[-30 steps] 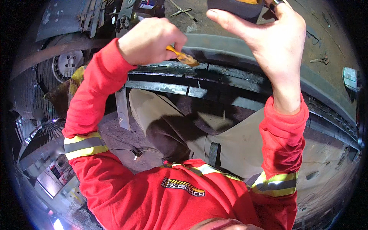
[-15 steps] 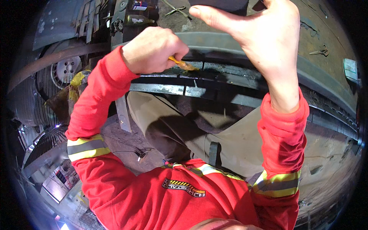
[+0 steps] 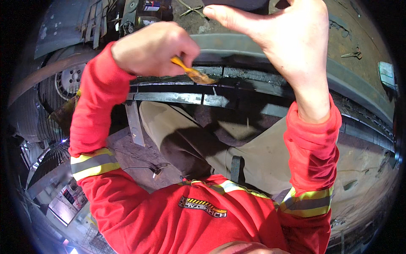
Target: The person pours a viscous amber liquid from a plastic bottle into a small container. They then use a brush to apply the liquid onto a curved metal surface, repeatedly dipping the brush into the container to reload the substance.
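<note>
My left hand (image 3: 158,48) is closed around the yellow handle of a small paintbrush (image 3: 198,76). The bristle end, brownish and smeared, points down to the right against a dark, shiny long metal section (image 3: 249,77) that curves across in front of me. Whether the bristles touch the surface is hard to tell. Farther up, my right hand (image 3: 296,42) is around a dark rounded object (image 3: 245,5) cut off by the top edge. Its thumb lies stretched along that object, while the fingers are mostly out of the picture.
Scissors (image 3: 353,54) lie on the brown surface at the right, near a pale box-shaped thing (image 3: 387,75). Crossed metal pieces (image 3: 191,8) lie at the top. A wheel (image 3: 69,80) stands at the left. Below the section runs a lighter metal strip (image 3: 177,98) above my legs.
My left hand has moved left and slightly up with the paintbrush, showing more of its bristle end. The right hand has shifted only slightly.
</note>
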A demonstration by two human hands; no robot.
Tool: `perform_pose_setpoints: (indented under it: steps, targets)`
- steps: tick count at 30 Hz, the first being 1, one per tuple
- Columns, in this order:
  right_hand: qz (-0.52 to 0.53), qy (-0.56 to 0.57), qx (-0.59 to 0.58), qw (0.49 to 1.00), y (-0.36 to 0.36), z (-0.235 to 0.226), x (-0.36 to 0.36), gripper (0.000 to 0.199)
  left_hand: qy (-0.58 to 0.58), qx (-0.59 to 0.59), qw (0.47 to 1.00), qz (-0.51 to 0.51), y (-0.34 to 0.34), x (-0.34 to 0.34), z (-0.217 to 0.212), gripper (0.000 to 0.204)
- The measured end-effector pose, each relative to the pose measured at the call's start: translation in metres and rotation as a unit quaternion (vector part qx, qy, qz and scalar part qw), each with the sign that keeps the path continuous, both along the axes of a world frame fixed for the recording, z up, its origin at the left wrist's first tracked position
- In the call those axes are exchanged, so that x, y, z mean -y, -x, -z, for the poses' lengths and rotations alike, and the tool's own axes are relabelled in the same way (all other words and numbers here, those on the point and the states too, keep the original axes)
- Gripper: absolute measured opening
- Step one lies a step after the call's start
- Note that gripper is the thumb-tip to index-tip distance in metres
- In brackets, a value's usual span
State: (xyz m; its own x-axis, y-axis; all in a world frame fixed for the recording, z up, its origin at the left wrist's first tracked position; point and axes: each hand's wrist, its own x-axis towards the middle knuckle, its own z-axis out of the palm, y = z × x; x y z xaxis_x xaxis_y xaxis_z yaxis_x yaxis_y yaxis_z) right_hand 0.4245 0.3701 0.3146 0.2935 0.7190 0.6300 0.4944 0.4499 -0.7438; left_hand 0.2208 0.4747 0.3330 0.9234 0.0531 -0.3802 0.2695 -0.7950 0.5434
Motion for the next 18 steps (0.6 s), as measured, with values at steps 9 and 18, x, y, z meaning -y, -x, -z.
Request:
perform_pose_setpoints:
  steps: [9, 18]
  targets:
    - [-0.021, 0.080, -0.013, 0.996, 0.011, -0.014, -0.001, 0.046, -0.122, -0.017, 0.991, -0.043, 0.019, -0.011, 0.007, 0.015]
    - [-0.012, 0.023, 0.016, 1.000, 0.005, -0.003, -0.001, 0.046, 0.085, -0.078, 0.993, -0.034, 0.001, -0.018, 0.004, 0.018]
